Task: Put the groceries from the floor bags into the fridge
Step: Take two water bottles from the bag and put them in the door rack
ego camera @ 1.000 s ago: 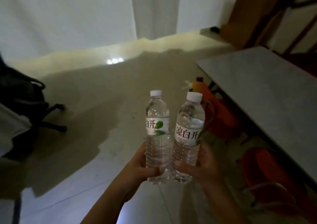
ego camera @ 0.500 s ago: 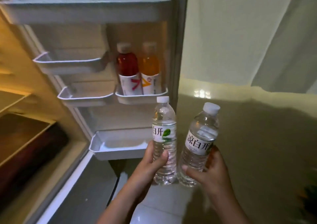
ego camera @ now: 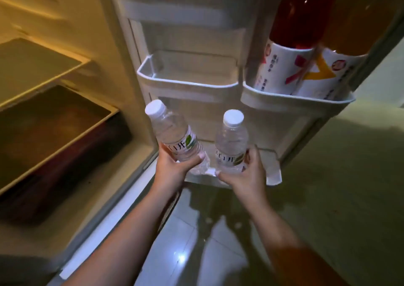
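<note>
Since a moment ago the view has closed in on the open fridge door, and the left hand (ego camera: 172,165) and right hand (ego camera: 244,174) each grasp a water bottle (ego camera: 175,137) (ego camera: 231,145) just above the bottom door bin (ego camera: 273,176), so shelving looks imminent

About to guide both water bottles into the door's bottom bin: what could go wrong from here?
1. The left bottle is tilted in the left hand; its base may catch the bottom bin's rim.
2. The right bottle, gripped low by the right hand, could tip.
</note>
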